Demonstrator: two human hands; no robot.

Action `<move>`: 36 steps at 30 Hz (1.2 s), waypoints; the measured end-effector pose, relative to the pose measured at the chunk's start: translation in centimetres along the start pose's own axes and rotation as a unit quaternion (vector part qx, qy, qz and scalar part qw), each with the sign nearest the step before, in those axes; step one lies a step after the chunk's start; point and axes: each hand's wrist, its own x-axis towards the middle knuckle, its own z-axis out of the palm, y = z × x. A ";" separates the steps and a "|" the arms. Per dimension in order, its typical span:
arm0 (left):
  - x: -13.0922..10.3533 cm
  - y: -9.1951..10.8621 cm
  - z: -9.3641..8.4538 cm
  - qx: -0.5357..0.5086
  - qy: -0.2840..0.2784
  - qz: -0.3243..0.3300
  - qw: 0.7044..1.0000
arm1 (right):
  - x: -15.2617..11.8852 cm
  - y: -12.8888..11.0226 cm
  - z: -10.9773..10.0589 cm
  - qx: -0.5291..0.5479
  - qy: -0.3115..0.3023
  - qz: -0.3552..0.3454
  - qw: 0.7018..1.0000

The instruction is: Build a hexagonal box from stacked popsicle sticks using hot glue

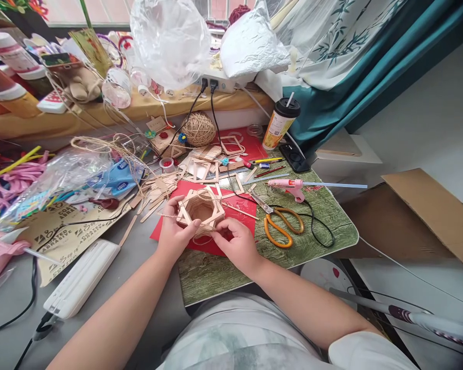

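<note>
My left hand (176,226) is wrapped round the left side of a popsicle-stick box (218,209), a hollow stack of crossed wooden sticks with a star-like rim. The fingers of my right hand (237,241) are pinched at its lower right edge, where a thin strand of twine seems to run; exactly what they grip is too small to make out. Twine also crosses the rim and trails out past my left fingers. Beneath the box lies a red sheet (241,208) on a green wood-patterned mat (212,277).
Orange-handled scissors (280,226) and a pink glue gun (293,189) lie to the right. Loose wooden sticks (158,192) and a twine ball (199,129) are behind the box. A lidded cup (281,123) stands at back right, a white power strip (82,277) at left.
</note>
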 end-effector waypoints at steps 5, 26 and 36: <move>0.0 -0.5 -0.1 0.003 0.003 0.004 1.000 | -0.6 -2.1 -0.3 0.047 -0.030 -0.036 0.998; 0.2 -0.5 -0.2 0.017 0.014 0.018 1.000 | -1.3 -3.3 -3.4 -0.078 -0.280 -0.069 0.954; 0.4 -0.2 0.1 -0.008 0.009 0.015 1.000 | 4.0 1.2 -5.5 -0.456 -0.255 -0.371 0.768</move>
